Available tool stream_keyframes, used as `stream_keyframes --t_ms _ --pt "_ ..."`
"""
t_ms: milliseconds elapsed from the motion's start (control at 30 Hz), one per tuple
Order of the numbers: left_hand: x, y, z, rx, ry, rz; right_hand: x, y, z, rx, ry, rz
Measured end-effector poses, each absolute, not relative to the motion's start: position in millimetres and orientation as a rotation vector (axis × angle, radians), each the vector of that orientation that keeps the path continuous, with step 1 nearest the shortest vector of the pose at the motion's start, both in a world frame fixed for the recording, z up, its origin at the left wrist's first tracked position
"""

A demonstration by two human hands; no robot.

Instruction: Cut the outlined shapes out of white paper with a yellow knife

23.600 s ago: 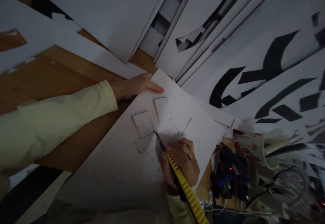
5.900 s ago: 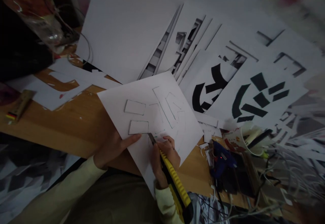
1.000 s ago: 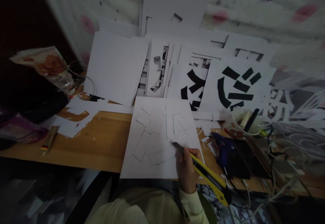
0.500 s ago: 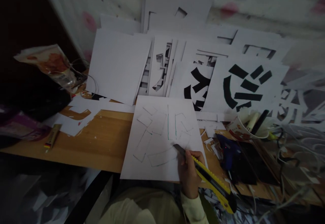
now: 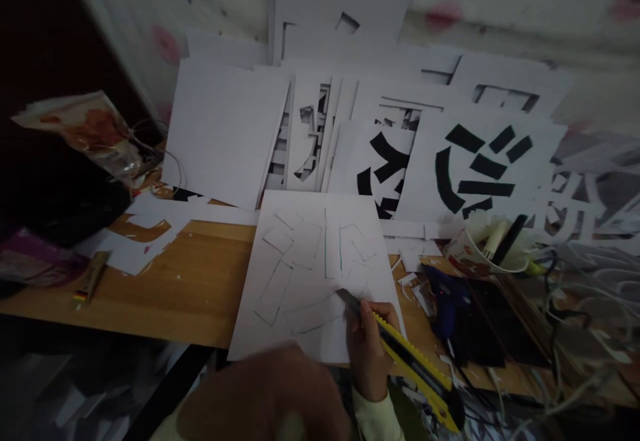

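My right hand (image 5: 371, 344) is wrapped round a yellow utility knife (image 5: 419, 367), its blade out and the tip over the lower middle of a white sheet (image 5: 307, 294). Whether the blade touches the sheet I cannot tell. Thin pencil and green outlines of strips and blocks are drawn on this sheet, which lies at the table's front edge. Close to the camera, my left hand (image 5: 270, 394) is a blurred shape over the sheet's near edge. Its fingers are smeared, so their state is unclear.
Cut-out white sheets and sheets with black shapes (image 5: 487, 167) lean against the wall behind. To the right are a cup of tools (image 5: 470, 261), a blue glue gun (image 5: 447, 301), dark flat panels and tangled cables. A small tube (image 5: 91, 277) and a plastic bag (image 5: 85, 127) lie left.
My left hand has come into view from below, blurred. The whole scene has shifted slightly left and down. My right hand keeps its hold on the utility knife near the same spot on the sheet.
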State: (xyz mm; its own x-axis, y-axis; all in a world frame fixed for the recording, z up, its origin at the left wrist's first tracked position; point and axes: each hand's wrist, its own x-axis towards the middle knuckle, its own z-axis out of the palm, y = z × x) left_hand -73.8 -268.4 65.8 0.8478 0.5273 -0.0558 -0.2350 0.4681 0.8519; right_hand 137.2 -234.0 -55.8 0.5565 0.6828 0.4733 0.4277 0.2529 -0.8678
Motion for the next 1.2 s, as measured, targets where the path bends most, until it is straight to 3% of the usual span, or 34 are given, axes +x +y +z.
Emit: stream_keyframes --t_ms 67,133,233,367,600,1200 --pt "-88 -234 54 1.0 0.637 0.685 137 -234 -54 -1.362 -1.044 0.242" --pt "-104 -202 35 1.064 1.287 1.092 137 -234 -53 -1.357 -1.038 0.247" --pt "-122 -164 3 1.01 1.581 1.302 138 -233 -52 -1.37 -1.071 0.219" --pt "-126 -141 -16 0.727 1.352 1.22 138 -231 -53 -1.383 -1.115 0.157" --pt "-125 -135 8 0.612 1.208 0.808 135 -232 -59 -1.32 -0.96 0.323" --pt "-117 -148 8 0.571 1.174 0.862 134 -230 -52 -1.042 -0.735 0.604"
